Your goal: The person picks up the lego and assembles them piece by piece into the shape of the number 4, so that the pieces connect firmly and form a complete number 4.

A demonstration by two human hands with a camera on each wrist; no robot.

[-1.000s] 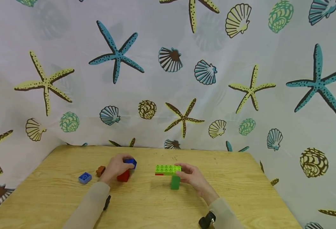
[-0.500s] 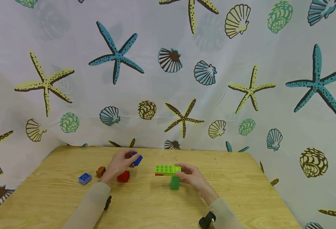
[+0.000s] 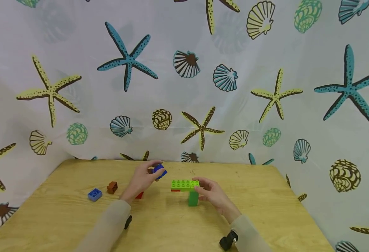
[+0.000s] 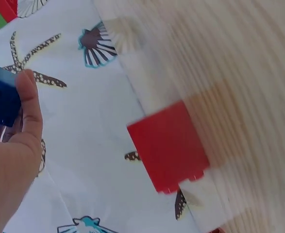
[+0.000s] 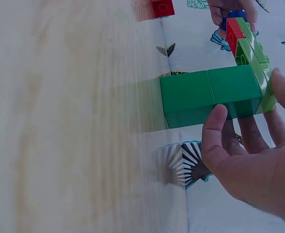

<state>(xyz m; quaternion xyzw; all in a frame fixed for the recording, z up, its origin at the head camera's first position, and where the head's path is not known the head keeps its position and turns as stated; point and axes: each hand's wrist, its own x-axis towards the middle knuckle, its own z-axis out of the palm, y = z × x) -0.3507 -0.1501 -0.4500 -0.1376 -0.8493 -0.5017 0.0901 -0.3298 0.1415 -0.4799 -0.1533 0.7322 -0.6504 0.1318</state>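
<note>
My left hand (image 3: pixel 141 180) pinches a blue toy brick (image 3: pixel 160 170) between thumb and fingers, held in the air to the left of a brick build. That build has two stacked dark green bricks (image 5: pixel 208 94) standing on the table, topped by lime green bricks (image 3: pixel 181 184) that reach out to the left. Under their left end sits a red brick (image 5: pixel 233 35). With thumb and fingers around its right side, my right hand (image 3: pixel 215 197) holds the build upright. A loose red brick (image 4: pixel 169 148) lies on the table, partly hidden by the left hand in the head view.
Farther left on the wooden table (image 3: pixel 159 224) lie a brown brick (image 3: pixel 112 187) and a lighter blue brick (image 3: pixel 94 194), its round stud socket showing. A white cloth (image 3: pixel 159 91) printed with starfish and shells hangs behind the table.
My left hand has lifted the blue brick from above the loose red brick and carried it up and right, closer to the build. The right hand and the build have stayed in place.
</note>
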